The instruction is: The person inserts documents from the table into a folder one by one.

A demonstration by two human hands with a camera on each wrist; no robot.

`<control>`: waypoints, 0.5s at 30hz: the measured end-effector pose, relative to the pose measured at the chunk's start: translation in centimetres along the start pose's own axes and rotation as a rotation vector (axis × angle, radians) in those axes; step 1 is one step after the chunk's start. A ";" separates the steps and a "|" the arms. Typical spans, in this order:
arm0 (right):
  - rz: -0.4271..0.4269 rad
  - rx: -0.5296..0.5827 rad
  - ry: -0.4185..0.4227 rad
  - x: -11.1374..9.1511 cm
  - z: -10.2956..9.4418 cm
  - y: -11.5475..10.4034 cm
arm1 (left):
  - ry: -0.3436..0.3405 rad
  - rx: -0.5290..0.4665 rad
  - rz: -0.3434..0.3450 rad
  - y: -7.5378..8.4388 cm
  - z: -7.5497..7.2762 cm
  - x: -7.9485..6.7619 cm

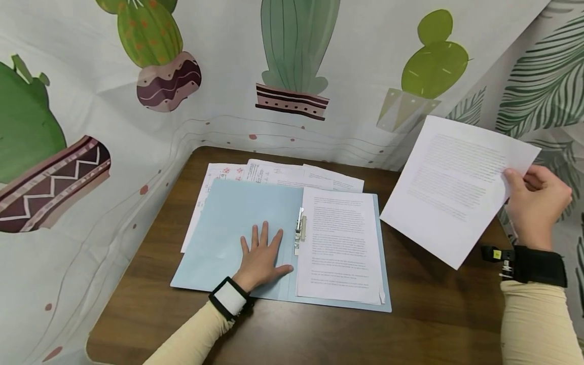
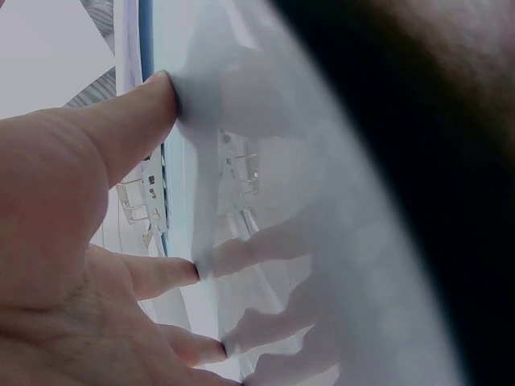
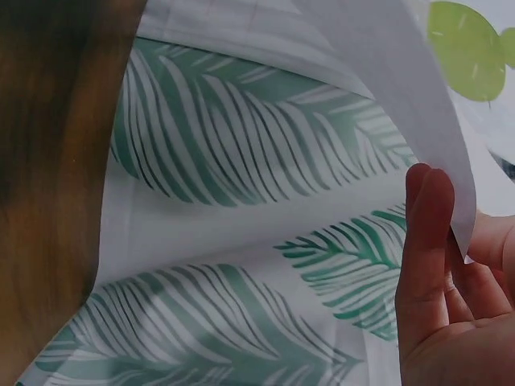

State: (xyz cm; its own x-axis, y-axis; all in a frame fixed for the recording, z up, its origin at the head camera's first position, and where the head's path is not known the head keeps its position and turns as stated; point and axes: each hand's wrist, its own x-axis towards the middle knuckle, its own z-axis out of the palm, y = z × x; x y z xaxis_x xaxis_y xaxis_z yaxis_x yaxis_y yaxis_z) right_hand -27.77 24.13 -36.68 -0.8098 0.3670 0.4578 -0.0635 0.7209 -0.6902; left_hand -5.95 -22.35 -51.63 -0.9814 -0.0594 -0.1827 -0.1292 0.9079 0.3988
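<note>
A light blue folder (image 1: 219,243) lies spread out on the table, its metal clip (image 1: 300,230) along the fold. Printed pages (image 1: 339,248) sit on its right side. My left hand (image 1: 262,258) rests with fingers spread on the bare left cover; in the left wrist view its fingertips touch the glossy surface. Off to the right, my right hand (image 1: 536,203) pinches a printed sheet (image 1: 456,187) by its right edge, thumb on the printed face. The sheet is raised and tilted, its lower left corner near the folder's right edge. The right wrist view shows the sheet (image 3: 438,104) curving between thumb and fingers.
More printed papers (image 1: 283,172) stick out from under the folder at the back and left, some with red marks. The brown wooden table (image 1: 292,334) has rounded corners. A white cloth (image 1: 219,66) printed with cacti and leaves hangs behind and around it.
</note>
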 end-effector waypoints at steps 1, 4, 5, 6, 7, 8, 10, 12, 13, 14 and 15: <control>0.000 0.010 0.008 0.0 -0.2 0.0 | -0.001 -0.001 0.000 0.0 0.0 0.0; 0.020 0.056 0.011 0.2 -0.5 0.2 | -0.002 -0.004 0.001 0.1 -0.1 0.0; 0.032 0.075 0.005 0.2 -0.6 0.2 | -0.001 -0.004 0.002 0.1 -0.1 0.0; 0.043 0.087 -0.005 0.3 -0.7 0.2 | 0.001 -0.003 0.002 0.1 -0.1 0.0; 0.058 0.109 -0.019 0.3 -0.7 0.2 | 0.001 -0.002 0.001 0.1 -0.1 0.0; 0.077 0.132 -0.038 0.4 -0.8 0.2 | 0.002 -0.001 -0.001 0.1 -0.1 0.0; 0.114 0.176 -0.077 0.6 -0.7 0.2 | 0.005 0.000 -0.003 0.1 -0.1 0.0; 0.156 0.214 -0.120 0.6 -0.6 0.1 | 0.006 0.003 -0.007 0.1 0.0 0.0; 0.176 0.224 -0.142 0.7 -0.5 0.1 | 0.004 0.003 -0.009 0.1 0.0 0.0; 0.193 0.232 -0.161 0.6 -0.3 0.0 | 0.008 0.000 -0.007 0.1 0.0 0.0; 0.206 0.240 -0.179 0.6 -0.1 0.0 | 0.012 -0.003 -0.005 0.1 0.1 0.0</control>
State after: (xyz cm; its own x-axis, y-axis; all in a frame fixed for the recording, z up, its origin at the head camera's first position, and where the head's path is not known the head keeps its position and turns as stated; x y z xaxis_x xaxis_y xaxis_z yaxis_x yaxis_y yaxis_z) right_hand -28.17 24.42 -36.30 -0.9076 0.3666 0.2048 -0.0060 0.4764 -0.8792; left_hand -5.94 -22.26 -51.66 -0.9823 -0.0691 -0.1741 -0.1349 0.9061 0.4010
